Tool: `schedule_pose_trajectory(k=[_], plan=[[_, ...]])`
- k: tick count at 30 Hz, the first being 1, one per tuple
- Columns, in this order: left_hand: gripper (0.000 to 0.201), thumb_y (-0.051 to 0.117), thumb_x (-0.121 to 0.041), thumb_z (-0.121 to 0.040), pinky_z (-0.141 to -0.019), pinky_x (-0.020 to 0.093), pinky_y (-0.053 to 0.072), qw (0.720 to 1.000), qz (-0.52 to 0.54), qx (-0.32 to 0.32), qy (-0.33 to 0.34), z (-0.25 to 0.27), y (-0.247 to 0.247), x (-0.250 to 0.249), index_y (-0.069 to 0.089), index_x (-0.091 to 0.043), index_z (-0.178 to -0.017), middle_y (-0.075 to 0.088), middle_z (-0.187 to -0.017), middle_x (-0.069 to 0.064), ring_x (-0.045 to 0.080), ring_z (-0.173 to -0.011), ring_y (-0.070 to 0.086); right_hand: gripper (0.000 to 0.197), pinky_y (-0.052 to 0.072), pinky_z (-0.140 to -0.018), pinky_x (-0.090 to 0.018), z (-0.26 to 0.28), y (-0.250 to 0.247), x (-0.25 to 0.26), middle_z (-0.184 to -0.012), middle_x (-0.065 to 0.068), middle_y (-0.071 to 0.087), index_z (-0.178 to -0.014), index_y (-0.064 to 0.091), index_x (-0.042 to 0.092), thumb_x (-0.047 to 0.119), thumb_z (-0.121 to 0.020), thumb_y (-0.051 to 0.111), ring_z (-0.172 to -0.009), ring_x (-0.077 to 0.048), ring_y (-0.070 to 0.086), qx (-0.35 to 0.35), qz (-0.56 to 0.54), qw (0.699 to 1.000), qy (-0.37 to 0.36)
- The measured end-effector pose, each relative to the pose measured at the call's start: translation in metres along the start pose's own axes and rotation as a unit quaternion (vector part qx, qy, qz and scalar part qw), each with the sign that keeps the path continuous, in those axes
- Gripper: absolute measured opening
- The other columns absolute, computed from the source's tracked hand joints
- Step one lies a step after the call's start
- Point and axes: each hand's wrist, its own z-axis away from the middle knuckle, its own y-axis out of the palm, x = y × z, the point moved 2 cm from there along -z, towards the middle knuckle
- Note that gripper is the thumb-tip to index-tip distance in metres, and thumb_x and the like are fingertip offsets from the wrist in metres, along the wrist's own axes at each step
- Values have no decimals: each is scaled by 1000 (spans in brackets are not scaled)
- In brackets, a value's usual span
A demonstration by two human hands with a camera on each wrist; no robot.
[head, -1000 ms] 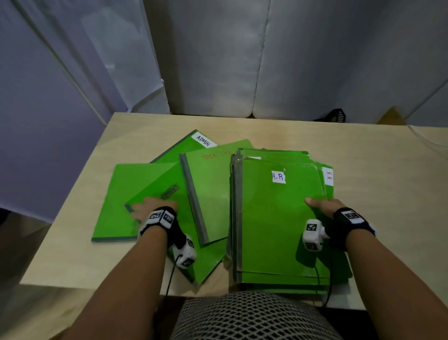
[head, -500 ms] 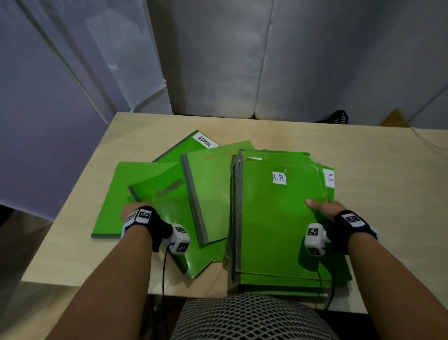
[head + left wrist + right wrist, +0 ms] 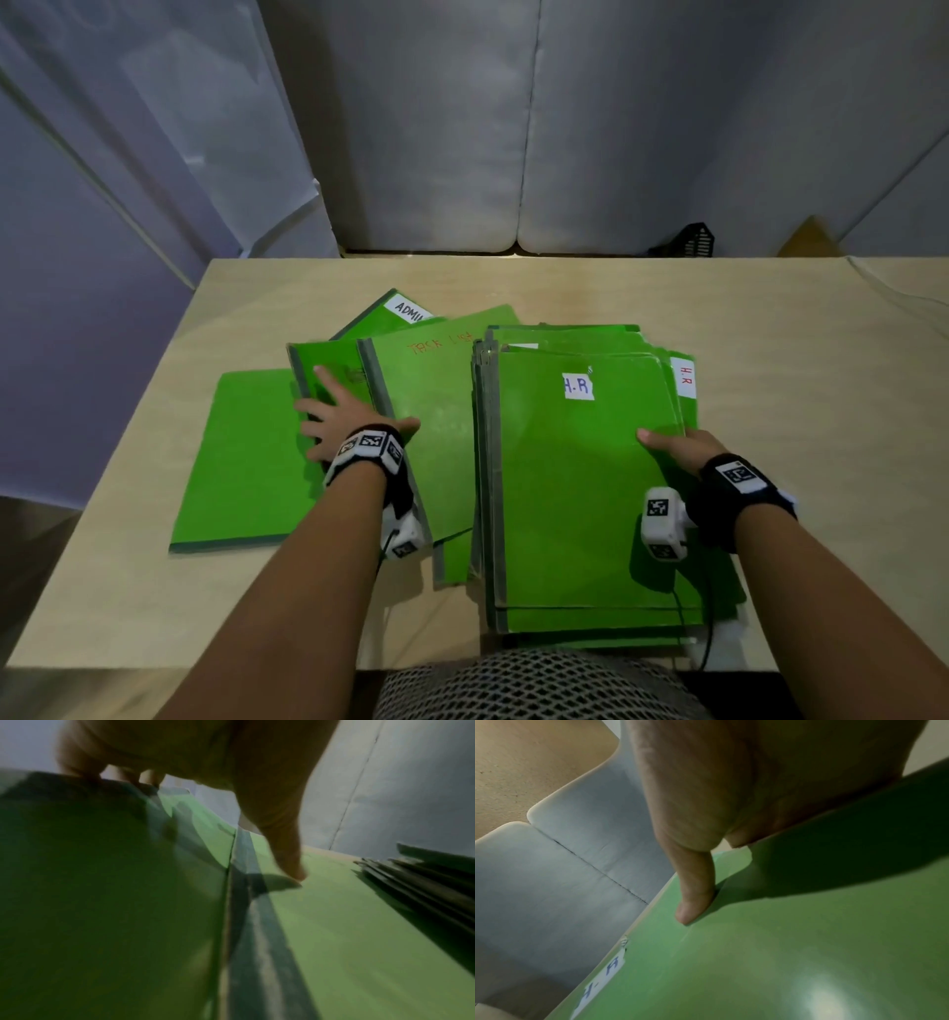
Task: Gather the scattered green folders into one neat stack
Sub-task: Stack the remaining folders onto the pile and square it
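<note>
A stack of green folders [image 3: 580,488] lies at the table's near right, its top one labelled "H-R" [image 3: 782,943]. My right hand [image 3: 672,444] holds its right edge, thumb [image 3: 695,902] on top and the other fingers hidden past the edge. To the left lie loose green folders: a "TASK LIST" folder [image 3: 431,411], an "ADMIN" folder [image 3: 405,308] behind it, and a plain one [image 3: 241,462] farthest left. My left hand [image 3: 349,416] presses flat, fingers spread, on another folder [image 3: 328,380], with its thumb [image 3: 287,862] on the "TASK LIST" folder [image 3: 359,923].
The pale wooden table [image 3: 821,411] has bare surface to the right and behind the folders. A black basket [image 3: 693,239] sits past the far edge against grey padded panels. A mesh chair back [image 3: 534,683] is at the near edge.
My left hand has slid forward and right, turning the slanted folder under it upright and against the "TASK LIST" folder. The right hand and the stack have stayed put.
</note>
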Motion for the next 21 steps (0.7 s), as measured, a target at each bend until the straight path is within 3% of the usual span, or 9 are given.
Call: schedule_pose_trajectory(k=[4,7,8,10,13,16,19,21], plan=[[138,91,-25,-58,-106,51,38,994,102,-5,-37,-22,-7,15,-8,-15,-153,21,-153,26,41,-135,36,80,39,-105,-56,-4,-1,0,-140,-21,51,-142,42,5,35,-78,77,-125,-42,49,0,0,1000,0],[123,91,-27,-56,-109,44,36,988,142,34,-53,-37,-10,21,16,-5,-151,33,-151,19,35,-135,40,94,42,-102,-58,-10,-3,1,-136,-21,54,-142,42,5,43,-65,82,-119,-43,54,3,10,1000,-3],[133,93,-36,-48,-109,48,36,986,139,60,-68,-33,-11,20,15,-7,-152,29,-153,18,36,-136,37,93,44,-99,-59,-12,-3,1,-134,-22,55,-141,41,4,44,-67,82,-115,-44,55,3,7,1000,2],[154,92,-51,-40,-109,58,30,986,116,77,-96,-23,-5,19,-4,-12,-153,10,-159,20,42,-142,24,84,47,-95,-60,-9,-2,3,-125,-22,57,-138,41,1,41,-74,79,-109,-46,56,1,-21,1000,10],[154,89,-53,-47,-109,59,29,991,95,57,-75,-11,13,22,-18,-17,-151,-2,-160,18,43,-143,19,71,45,-100,-57,1,2,9,-129,-19,55,-136,43,-2,33,-82,73,-113,-43,54,-29,-48,998,-16],[141,90,-42,-55,-105,53,37,991,126,26,-46,-9,17,20,-6,-11,-153,16,-157,22,42,-136,35,74,41,-103,-59,7,3,12,-139,-23,47,-140,38,-2,34,-84,71,-123,-45,47,-18,-57,998,-22],[122,90,-24,-61,-107,48,40,976,210,39,-32,-24,11,19,9,-3,-151,36,-148,22,37,-132,43,74,39,-105,-59,7,-2,16,-141,-25,45,-140,38,-3,33,-83,71,-125,-46,44,-16,-73,996,-37],[96,86,-22,-68,-100,49,46,975,214,51,-11,-27,1,20,30,1,-142,49,-138,23,39,-123,51,75,40,-104,-60,4,-7,17,-142,-26,44,-139,39,-3,35,-83,71,-125,-47,45,-21,-73,996,-41]])
